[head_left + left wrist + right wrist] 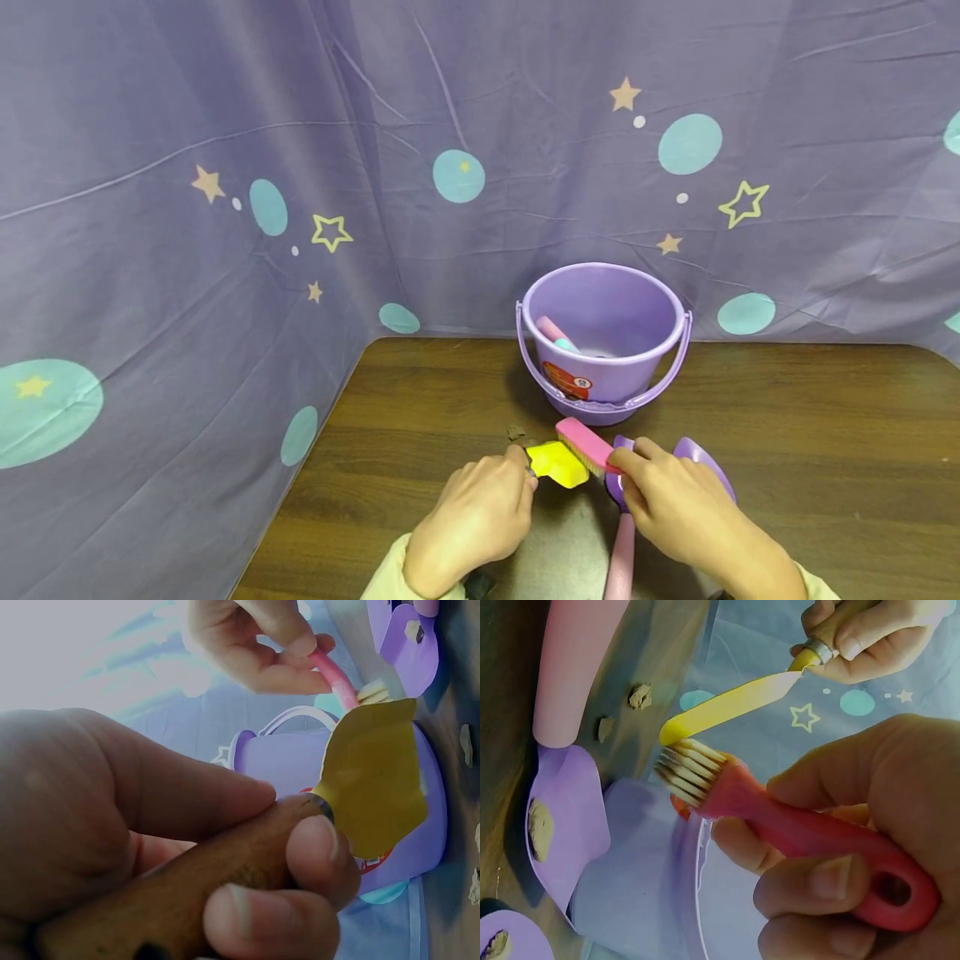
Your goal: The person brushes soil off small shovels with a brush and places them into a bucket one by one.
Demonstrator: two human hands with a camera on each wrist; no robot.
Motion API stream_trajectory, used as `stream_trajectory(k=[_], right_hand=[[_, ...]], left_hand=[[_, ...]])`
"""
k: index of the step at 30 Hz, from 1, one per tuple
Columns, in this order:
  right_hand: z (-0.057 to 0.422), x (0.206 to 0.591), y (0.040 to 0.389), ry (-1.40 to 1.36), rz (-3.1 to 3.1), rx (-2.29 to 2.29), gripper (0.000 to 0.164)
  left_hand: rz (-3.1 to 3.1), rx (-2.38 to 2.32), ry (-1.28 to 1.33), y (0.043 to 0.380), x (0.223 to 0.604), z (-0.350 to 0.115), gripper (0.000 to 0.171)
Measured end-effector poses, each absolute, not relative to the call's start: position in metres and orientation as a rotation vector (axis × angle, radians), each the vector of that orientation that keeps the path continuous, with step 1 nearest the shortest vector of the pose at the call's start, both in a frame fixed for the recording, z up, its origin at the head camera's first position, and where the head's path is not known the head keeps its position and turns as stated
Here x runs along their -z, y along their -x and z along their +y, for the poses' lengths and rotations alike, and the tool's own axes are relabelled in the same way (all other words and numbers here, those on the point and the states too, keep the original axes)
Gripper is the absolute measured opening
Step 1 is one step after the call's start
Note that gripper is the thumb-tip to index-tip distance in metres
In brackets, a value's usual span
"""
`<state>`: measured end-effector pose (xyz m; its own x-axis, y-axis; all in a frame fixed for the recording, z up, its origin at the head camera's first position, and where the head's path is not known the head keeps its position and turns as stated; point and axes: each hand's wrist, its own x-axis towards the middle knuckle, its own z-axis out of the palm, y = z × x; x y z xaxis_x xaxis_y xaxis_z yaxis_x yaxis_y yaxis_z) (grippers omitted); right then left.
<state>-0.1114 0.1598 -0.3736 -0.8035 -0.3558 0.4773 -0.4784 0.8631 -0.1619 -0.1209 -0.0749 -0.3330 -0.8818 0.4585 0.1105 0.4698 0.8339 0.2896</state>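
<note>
My left hand (480, 512) grips the wooden handle (180, 896) of a small trowel with a yellow blade (557, 464). In my right hand (678, 508) is a pink brush (810, 836), held by its handle with the thumb and curled fingers. The brush's pale bristles (690, 774) meet the tip of the yellow blade in the right wrist view. Beneath and beside the right hand lies a purple shovel (577, 799) with a pink handle (621, 558), a brown clod (541, 829) in its scoop.
A purple bucket (600, 411) stands behind the hands, with a pink-handled tool (551, 328) inside. Another purple scoop (703, 461) lies right of the shovel. Brown crumbs (640, 696) lie on the wooden table (825, 450). Patterned cloth (525, 100) hangs behind and at left.
</note>
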Motion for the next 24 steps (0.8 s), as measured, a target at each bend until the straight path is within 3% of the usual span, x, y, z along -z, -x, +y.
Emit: stream_trajectory(k=[12, 24], right_hand=[[0.161, 0.364, 0.108, -0.552, -2.586, -0.347, 0.021], [0.15, 0.357, 0.101, -0.821, -2.349, -0.573, 0.033]], left_hand=[[-2.951, 0.439, 0.747, 0.123, 0.333, -0.074, 0.018], [-2.978, 0.411, 0.707, 0.123, 0.335, -0.071, 0.019]])
